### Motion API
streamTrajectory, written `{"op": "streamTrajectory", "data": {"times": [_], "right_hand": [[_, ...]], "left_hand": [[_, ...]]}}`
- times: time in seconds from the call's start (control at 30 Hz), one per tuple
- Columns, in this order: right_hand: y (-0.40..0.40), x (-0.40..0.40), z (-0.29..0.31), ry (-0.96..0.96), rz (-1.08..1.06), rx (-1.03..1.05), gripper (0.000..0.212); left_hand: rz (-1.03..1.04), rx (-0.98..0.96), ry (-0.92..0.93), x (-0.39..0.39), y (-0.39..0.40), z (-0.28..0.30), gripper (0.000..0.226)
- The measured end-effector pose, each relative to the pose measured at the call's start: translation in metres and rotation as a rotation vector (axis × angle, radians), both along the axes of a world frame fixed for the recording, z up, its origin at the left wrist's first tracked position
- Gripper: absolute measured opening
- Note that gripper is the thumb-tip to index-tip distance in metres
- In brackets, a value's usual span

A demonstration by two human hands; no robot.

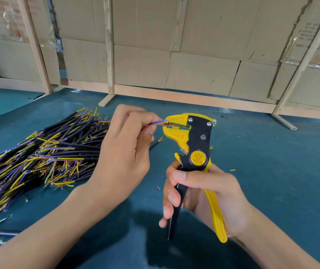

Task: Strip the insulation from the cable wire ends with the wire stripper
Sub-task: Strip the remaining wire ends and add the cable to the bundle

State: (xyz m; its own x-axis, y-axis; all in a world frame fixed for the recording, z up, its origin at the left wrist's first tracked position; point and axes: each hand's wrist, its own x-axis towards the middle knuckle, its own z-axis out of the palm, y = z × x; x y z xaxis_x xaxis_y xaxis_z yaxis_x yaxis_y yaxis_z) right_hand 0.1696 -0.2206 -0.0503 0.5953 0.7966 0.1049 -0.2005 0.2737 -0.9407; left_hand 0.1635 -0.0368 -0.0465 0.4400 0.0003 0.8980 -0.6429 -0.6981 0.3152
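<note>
Cardboard-backed bench; wire stripper (195, 144) badge reads "01212".

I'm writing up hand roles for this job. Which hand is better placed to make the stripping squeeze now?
The right hand: it already grips the wire stripper by its handles, while the left hand pinches the wire ends at its jaws.

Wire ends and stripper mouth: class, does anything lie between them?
Nothing visible does. The left hand pinches the wire ends and holds them right at the open yellow mouth of the stripper, which the right hand grips by its handles. The cable pile lies off to the left.
</note>
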Motion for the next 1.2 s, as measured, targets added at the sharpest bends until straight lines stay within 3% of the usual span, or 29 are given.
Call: {"op": "streamTrajectory", "data": {"times": [0.97,1.2], "right_hand": [[-0.003,-0.006,0.013,-0.036,-0.057,-0.071,0.017],[0.002,-0.005,0.008,-0.005,-0.258,-0.079,0.028]], "left_hand": [[0.036,-0.019,-0.036,-0.004,0.000,0.002,0.016],[0.062,0.011,0.022,-0.003,-0.002,0.002,0.017]]}}
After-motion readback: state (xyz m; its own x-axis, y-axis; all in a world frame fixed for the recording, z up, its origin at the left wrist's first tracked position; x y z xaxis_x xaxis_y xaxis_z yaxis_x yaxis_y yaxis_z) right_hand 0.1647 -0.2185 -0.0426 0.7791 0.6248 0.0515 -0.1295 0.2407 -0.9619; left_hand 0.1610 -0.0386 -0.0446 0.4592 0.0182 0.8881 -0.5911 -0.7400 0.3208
